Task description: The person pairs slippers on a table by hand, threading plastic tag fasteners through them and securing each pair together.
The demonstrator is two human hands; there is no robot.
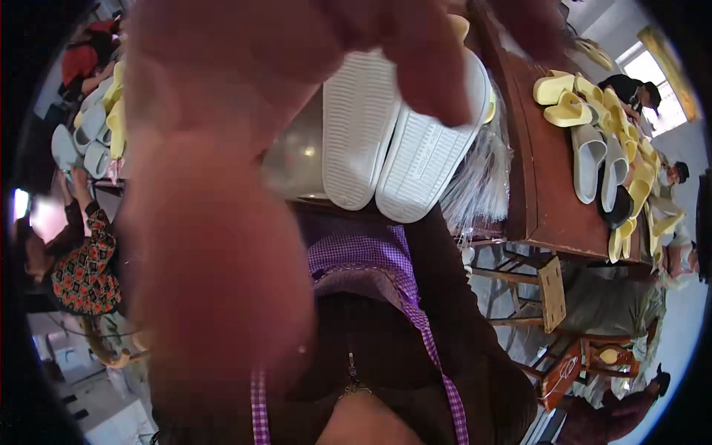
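A large blurred hand, which I take for my left hand, fills the left and top of the view, very near the camera. Its fingers are apart, and nothing shows between them. Behind its fingertips a pair of pale slippers shows ribbed soles, side by side with their rounded ends toward me. A finger overlaps the upper part of the right sole. My dark right sleeve runs up toward the slippers, but my right hand cannot be seen. A purple checked apron covers my front.
On a reddish-brown table at the right lie several yellow and grey slippers. Clear plastic strands hang beside its edge, with a wooden stool below. More slippers and a person in a patterned top are at the left.
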